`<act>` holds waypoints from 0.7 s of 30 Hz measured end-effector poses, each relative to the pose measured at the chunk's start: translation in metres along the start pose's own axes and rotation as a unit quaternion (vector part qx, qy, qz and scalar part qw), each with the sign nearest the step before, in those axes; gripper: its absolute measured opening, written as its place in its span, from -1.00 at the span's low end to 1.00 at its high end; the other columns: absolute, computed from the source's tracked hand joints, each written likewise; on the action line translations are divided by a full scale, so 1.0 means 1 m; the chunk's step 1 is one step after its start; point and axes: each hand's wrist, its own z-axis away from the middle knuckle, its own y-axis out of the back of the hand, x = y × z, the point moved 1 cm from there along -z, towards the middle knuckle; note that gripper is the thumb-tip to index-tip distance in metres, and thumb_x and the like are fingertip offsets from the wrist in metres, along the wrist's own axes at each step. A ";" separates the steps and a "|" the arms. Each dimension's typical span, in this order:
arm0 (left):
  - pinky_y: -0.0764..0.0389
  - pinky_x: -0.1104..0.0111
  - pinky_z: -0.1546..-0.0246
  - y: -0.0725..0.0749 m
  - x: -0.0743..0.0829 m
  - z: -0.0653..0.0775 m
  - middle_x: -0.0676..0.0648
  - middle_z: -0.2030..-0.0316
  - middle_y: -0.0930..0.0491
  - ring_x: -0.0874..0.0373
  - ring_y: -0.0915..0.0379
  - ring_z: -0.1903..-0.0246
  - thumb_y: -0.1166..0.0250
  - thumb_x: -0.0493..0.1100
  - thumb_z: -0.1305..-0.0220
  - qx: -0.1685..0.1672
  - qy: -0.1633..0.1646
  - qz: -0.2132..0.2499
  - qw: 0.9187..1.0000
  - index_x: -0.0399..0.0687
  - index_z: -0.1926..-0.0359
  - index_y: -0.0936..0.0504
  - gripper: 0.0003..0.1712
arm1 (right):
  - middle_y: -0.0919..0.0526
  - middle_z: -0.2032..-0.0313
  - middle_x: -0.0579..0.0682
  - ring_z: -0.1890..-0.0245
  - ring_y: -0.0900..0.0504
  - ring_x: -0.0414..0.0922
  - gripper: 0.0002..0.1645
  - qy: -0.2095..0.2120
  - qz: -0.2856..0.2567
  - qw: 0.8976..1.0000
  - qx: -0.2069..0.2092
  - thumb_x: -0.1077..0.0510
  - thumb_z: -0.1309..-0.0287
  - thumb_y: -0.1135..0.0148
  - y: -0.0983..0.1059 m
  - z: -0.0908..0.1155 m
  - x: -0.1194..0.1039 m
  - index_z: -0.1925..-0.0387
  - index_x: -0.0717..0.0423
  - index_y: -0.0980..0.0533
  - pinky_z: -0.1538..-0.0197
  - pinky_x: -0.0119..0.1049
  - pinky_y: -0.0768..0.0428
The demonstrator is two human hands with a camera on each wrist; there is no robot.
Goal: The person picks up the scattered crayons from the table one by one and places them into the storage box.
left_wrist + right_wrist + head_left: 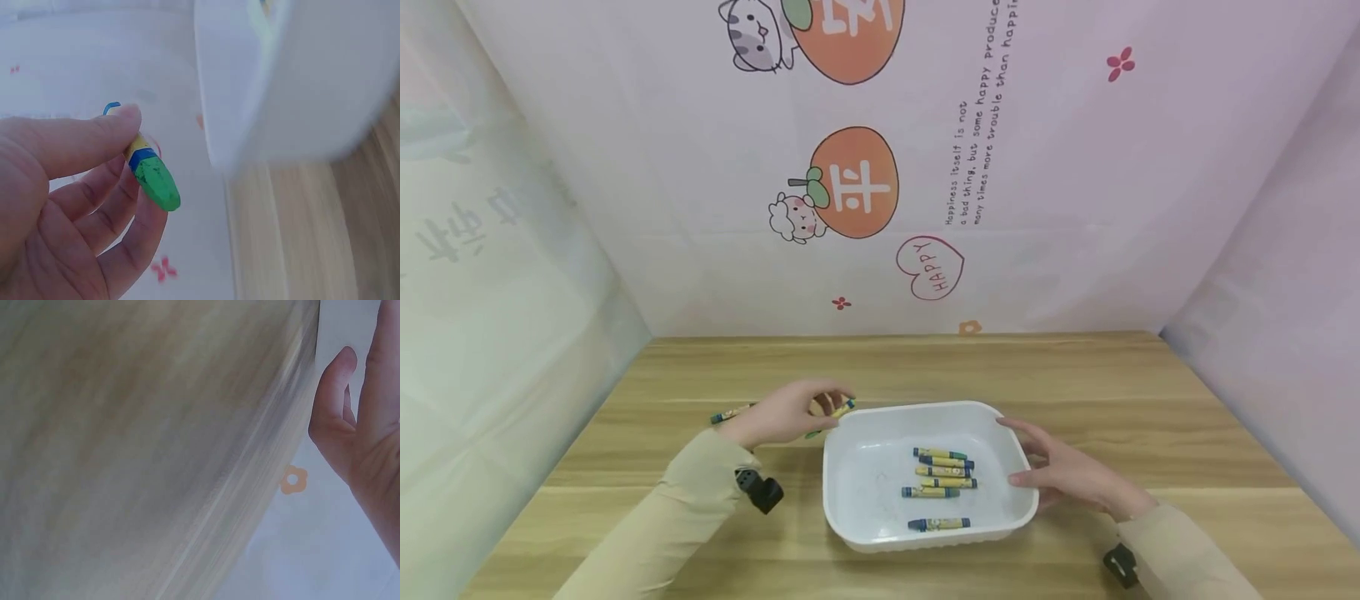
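Note:
My left hand is at the left back corner of the white plastic tub, just outside its rim. Between thumb and fingers it pinches a green crayon with a yellow wrapper and blue bands, its green tip bare. On the other side, my right hand holds the tub's right wall, thumb over the rim and index finger at the back corner. Its other fingers are partly hidden outside the wall. Several yellow-wrapped crayons lie in the tub, mostly in a row, with one dark-tipped crayon nearer the front.
Another crayon lies on the wooden table behind my left wrist, partly covered by it. A printed white cloth hangs behind the table, and pale sheets stand along both sides.

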 end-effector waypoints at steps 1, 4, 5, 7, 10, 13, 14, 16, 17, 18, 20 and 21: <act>-0.57 0.43 0.23 -0.002 0.005 -0.005 0.02 0.15 -0.57 0.19 -0.49 0.16 -0.29 -0.25 -0.22 -0.002 -0.005 -0.004 1.000 0.00 -0.13 -0.53 -0.57 | 0.18 -0.30 0.63 -0.08 -0.49 0.21 0.09 0.000 0.001 1.000 0.001 0.28 -0.11 -0.27 0.000 0.000 0.000 -0.45 0.14 0.23 0.20 0.07 -0.64; -0.57 0.41 0.19 -0.010 0.019 -0.019 0.00 0.13 -0.58 0.19 -0.50 0.14 -0.28 -0.26 -0.22 -0.014 -0.017 -0.021 1.000 0.00 -0.14 -0.53 -0.56 | 0.18 -0.30 0.63 -0.09 -0.48 0.23 0.09 0.000 0.000 1.000 0.000 0.27 -0.11 -0.28 0.001 0.000 -0.001 -0.45 0.13 0.23 0.20 0.07 -0.64; -0.57 0.40 0.17 -0.013 0.023 -0.024 0.00 0.12 -0.59 0.19 -0.51 0.14 -0.28 -0.26 -0.22 -0.020 -0.021 -0.026 0.999 0.00 -0.13 -0.53 -0.57 | 0.17 -0.30 0.63 -0.08 -0.49 0.23 0.09 0.000 -0.001 1.000 0.000 0.27 -0.11 -0.28 0.001 0.000 -0.001 -0.45 0.13 0.23 0.20 0.07 -0.64; -0.56 0.39 0.15 -0.019 0.033 -0.032 0.00 0.10 -0.59 0.20 -0.51 0.13 -0.28 -0.26 -0.22 -0.037 -0.024 -0.029 0.999 0.01 -0.14 -0.53 -0.57 | 0.17 -0.30 0.63 -0.08 -0.49 0.21 0.09 -0.001 -0.002 1.000 0.000 0.27 -0.11 -0.28 0.001 0.000 -0.001 -0.45 0.13 0.23 0.20 0.07 -0.64; -0.55 0.43 0.16 -0.031 0.046 -0.045 0.03 0.09 -0.60 0.24 -0.50 0.12 -0.28 -0.26 -0.23 -0.072 -0.025 -0.025 0.997 0.01 -0.14 -0.53 -0.57 | 0.16 -0.29 0.63 -0.08 -0.49 0.20 0.09 0.000 -0.002 1.000 0.000 0.27 -0.11 -0.28 0.001 0.001 -0.002 -0.45 0.13 0.22 0.20 0.08 -0.64; -0.53 0.50 0.20 -0.044 0.056 -0.056 0.09 0.13 -0.60 0.31 -0.48 0.15 -0.28 -0.26 -0.23 -0.113 -0.029 -0.023 0.993 0.01 -0.13 -0.55 -0.58 | 0.16 -0.29 0.63 -0.09 -0.48 0.22 0.09 0.000 0.001 1.000 0.001 0.25 -0.11 -0.29 0.001 0.001 -0.003 -0.45 0.12 0.22 0.20 0.07 -0.64; -0.52 0.51 0.20 -0.048 0.060 -0.059 0.10 0.15 -0.60 0.33 -0.48 0.16 -0.29 -0.25 -0.22 -0.127 -0.032 -0.029 0.991 0.01 -0.12 -0.55 -0.58 | 0.16 -0.29 0.63 -0.10 -0.47 0.22 0.09 0.000 0.002 1.000 0.001 0.25 -0.11 -0.29 0.001 0.001 -0.003 -0.45 0.12 0.22 0.20 0.07 -0.64; -0.51 0.54 0.21 -0.057 0.064 -0.064 0.14 0.20 -0.59 0.36 -0.46 0.19 -0.30 -0.25 -0.21 -0.155 -0.037 -0.043 0.986 0.03 -0.09 -0.56 -0.59 | 0.16 -0.29 0.64 -0.10 -0.47 0.23 0.09 0.000 0.001 1.000 0.000 0.25 -0.11 -0.28 0.001 0.000 -0.003 -0.45 0.12 0.22 0.20 0.07 -0.64; -0.50 0.55 0.20 -0.061 0.067 -0.066 0.15 0.22 -0.58 0.37 -0.46 0.21 -0.31 -0.24 -0.19 -0.167 -0.044 -0.053 0.983 0.03 -0.08 -0.56 -0.60 | 0.17 -0.29 0.64 -0.10 -0.47 0.23 0.09 0.000 0.001 1.000 -0.001 0.26 -0.11 -0.28 0.001 0.000 -0.002 -0.45 0.12 0.22 0.20 0.07 -0.64; -0.50 0.55 0.19 -0.065 0.069 -0.067 0.16 0.23 -0.57 0.38 -0.46 0.22 -0.32 -0.24 -0.19 -0.179 -0.049 -0.062 0.981 0.04 -0.07 -0.57 -0.60 | 0.17 -0.29 0.64 -0.10 -0.47 0.23 0.09 0.000 0.001 1.000 -0.002 0.26 -0.11 -0.28 0.001 0.000 -0.002 -0.45 0.11 0.22 0.20 0.07 -0.64; -0.48 0.57 0.19 -0.073 0.072 -0.070 0.16 0.25 -0.56 0.39 -0.45 0.25 -0.33 -0.23 -0.18 -0.198 -0.062 -0.080 0.975 0.06 -0.06 -0.58 -0.60 | 0.19 -0.29 0.64 -0.10 -0.47 0.24 0.08 0.001 -0.002 1.000 -0.003 0.27 -0.11 -0.28 0.001 0.000 -0.001 -0.45 0.11 0.22 0.20 0.07 -0.64; -0.47 0.58 0.20 -0.076 0.073 -0.071 0.17 0.26 -0.56 0.40 -0.44 0.26 -0.34 -0.23 -0.17 -0.205 -0.067 -0.088 0.973 0.08 -0.05 -0.59 -0.61 | 0.20 -0.30 0.64 -0.10 -0.46 0.24 0.09 0.001 -0.004 1.000 -0.004 0.27 -0.11 -0.27 0.001 0.000 0.000 -0.45 0.11 0.22 0.20 0.08 -0.64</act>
